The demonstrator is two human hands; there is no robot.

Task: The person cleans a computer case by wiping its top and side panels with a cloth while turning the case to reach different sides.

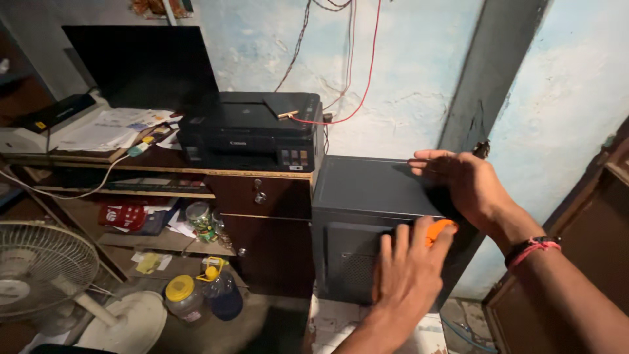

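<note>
Head view: a black computer case (pixel 373 196) stands upright on the floor, pressed between a dark wooden cabinet (pixel 268 226) and a pale plastered wall (pixel 563 111).
Right hand (pixel 462 180): fingers spread flat and apart on the case's top panel near its back edge, clamped on nothing.
Left hand (pixel 409 265): closed around an orange-handled tool (pixel 438 231), probably a screwdriver; its tip is hidden against the case's upper side edge.
Slip risk: in my judgement the tool could skid off the panel seam, because the tip is out of sight and the light is dim; the right hand's wrist lies just beside it.
Tipping risk: pressing on the top could rock the case toward the cabinet.
Cable risk: a red wire (pixel 367 72) and darker ones hang down the wall just behind the case and a black printer (pixel 252 131); shifting the case could snag them.
Floor clutter: a yellow-lidded jar (pixel 183 298), a bottle (pixel 219 288) and a white fan (pixel 46 269) sit well to the left, away from both hands.
</note>
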